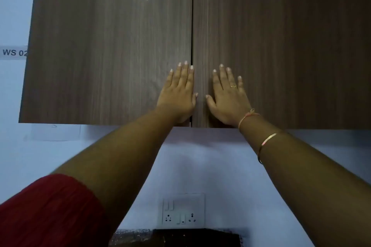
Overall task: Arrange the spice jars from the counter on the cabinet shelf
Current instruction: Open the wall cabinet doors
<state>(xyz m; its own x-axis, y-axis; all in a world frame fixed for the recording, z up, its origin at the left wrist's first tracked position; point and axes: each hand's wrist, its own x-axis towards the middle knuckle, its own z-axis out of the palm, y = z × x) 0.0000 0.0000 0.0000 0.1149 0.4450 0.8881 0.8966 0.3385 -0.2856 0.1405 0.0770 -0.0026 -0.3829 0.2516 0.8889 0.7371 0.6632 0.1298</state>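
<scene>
Pale bluish-white painted wall (200, 166) is filling the background. A dark brown wood-grain wall cabinet (100, 16) is hanging on it and taking up the upper half of the view. Its left door (110, 66) and right door (291, 46) are both sitting closed, meeting at a thin vertical seam (192, 26).

Left hand (178, 94): lying flat on the left door just beside the seam, fingers straight and close together, pointing up. The thumb tip is reaching the seam and the heel is sitting at the door's bottom edge. Holding nothing.

Right hand (226, 98): lying flat on the right door, fingers straight and slightly spread, thumb angled toward the seam. Holding nothing. It is wearing a thin gold ring (233, 86); a pinkish thread band (248, 117) and a slim gold bangle (265, 144) are circling the wrist and forearm.

The two hands are near each other, apart, with the seam between them.

A dark red fabric sleeve (50, 210) is covering the upper left arm.

Spice jars and shelf: with the doors closed, cannot tell where they are sitting.

A white switch-and-socket plate (183, 209) is showing on the wall below the cabinet, between the forearms. A grey paper label reading "WS 02" (13, 52) is sticking out at the cabinet's left edge. A dark, blurred object (190, 237) is showing at the bottom edge; cannot tell what it is.
</scene>
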